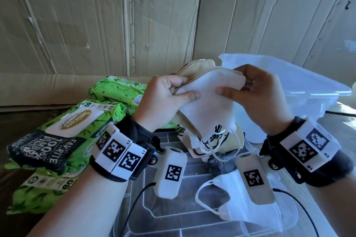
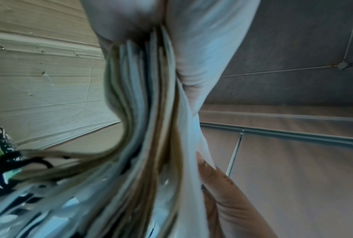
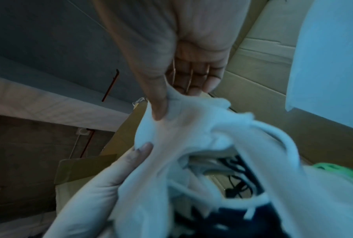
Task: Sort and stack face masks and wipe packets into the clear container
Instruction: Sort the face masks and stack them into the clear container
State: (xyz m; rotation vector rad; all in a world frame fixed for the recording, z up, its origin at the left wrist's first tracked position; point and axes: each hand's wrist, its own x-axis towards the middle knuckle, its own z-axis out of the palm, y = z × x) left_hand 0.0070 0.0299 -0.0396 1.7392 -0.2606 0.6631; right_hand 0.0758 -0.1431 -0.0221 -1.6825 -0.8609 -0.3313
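Observation:
My left hand (image 1: 169, 92) grips a stack of folded face masks (image 1: 208, 102), white on top and beige behind, held up above the table. My right hand (image 1: 248, 90) pinches the top white mask at its right edge, thumb in front. In the left wrist view the mask stack (image 2: 151, 128) shows edge-on with several layers. The right wrist view has the white mask (image 3: 191, 136) between my thumb and fingers. Ear loops dangle below. A loose white mask (image 1: 240, 204) lies on a clear lid (image 1: 173, 208). The clear container (image 1: 308, 86) stands at the right.
Several green wipe packets (image 1: 63, 134) lie stacked at the left on the dark table. More masks, one grey, lie under the held stack (image 1: 221, 161). A cardboard wall (image 1: 115, 25) closes off the back. Black cables run across the lid.

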